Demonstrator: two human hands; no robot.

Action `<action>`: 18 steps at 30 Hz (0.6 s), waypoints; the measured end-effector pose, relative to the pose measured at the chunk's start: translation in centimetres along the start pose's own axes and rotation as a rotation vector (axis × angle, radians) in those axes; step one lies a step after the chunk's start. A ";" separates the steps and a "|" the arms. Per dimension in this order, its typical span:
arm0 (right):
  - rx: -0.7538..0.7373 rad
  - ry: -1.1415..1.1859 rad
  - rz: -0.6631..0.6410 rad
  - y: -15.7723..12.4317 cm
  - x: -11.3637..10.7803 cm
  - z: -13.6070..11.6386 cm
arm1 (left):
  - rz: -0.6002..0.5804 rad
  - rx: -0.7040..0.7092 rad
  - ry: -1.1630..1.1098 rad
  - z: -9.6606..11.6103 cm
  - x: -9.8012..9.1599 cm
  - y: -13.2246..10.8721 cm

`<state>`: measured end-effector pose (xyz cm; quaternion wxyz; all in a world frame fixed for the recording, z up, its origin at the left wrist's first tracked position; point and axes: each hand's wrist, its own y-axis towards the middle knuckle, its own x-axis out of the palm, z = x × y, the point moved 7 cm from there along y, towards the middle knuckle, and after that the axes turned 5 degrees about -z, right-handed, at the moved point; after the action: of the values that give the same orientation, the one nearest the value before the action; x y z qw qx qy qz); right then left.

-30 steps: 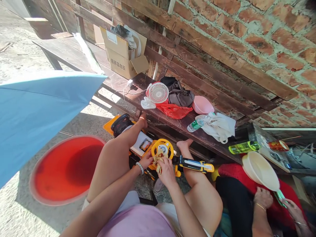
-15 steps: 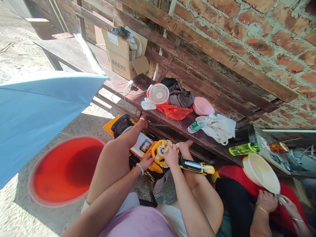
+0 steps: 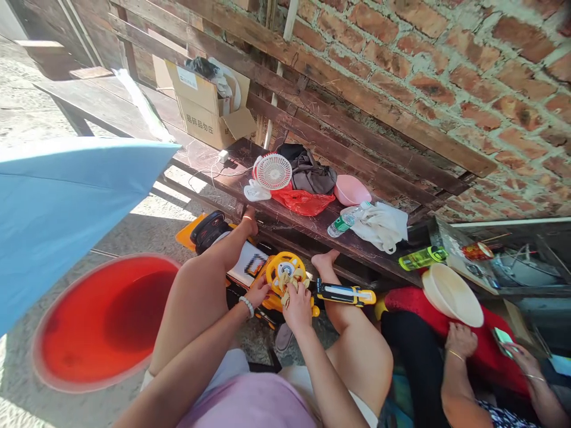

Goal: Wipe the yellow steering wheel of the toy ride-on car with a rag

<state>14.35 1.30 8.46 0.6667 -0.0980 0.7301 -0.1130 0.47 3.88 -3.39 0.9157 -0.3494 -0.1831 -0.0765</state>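
One yellowish cloth [image 3: 293, 277] is sitting bunched in the right hand's [image 3: 298, 306] grasp, over the toy's yellow steering wheel [image 3: 284, 268]. Left hand [image 3: 257, 292] is reaching its edge, grip unclear. Work's looking mid-way; what's left isn't showing.

Daylight is strong and enters from the left. The ground [image 3: 13, 113] at upper left is overexposed, near white, detail lost. The umbrella [image 3: 75, 202] glows pale along its upper edge. Shade lies around the tub [image 3: 75, 321], broken by sunlit patches at lower left and bright strips beneath the surface [image 3: 238, 151]. The wall [image 3: 428, 89] is softly lit. Far right is dim; small objects there read poorly. Wide-angle distortion stretches the tub, its rim soft. Mosaic obscures a patch on the toy [image 3: 238, 261]. The left hand [image 3: 257, 291] and right hand [image 3: 297, 304] are adequately lit; the yellow item [image 3: 289, 284] lacks fine detail.
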 end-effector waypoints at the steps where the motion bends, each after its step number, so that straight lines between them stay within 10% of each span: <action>1: -0.008 0.006 -0.004 -0.4 0.2 -0.2 | 0.003 -0.003 -0.009 -0.1 0.0 0.0; 12: -0.195 0.344 0.076 -1.8 0.7 -1.1 | -0.017 -0.035 -0.181 -0.3 -0.3 -0.6; 18: -0.295 0.392 0.303 1.3 -3.8 -1.9 | -0.028 -0.067 -0.286 -0.6 -0.4 0.1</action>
<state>12.81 3.77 11.86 0.5010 -0.0598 0.8598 0.0785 0.33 3.52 -4.02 0.8670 -0.3844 -0.3139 -0.0446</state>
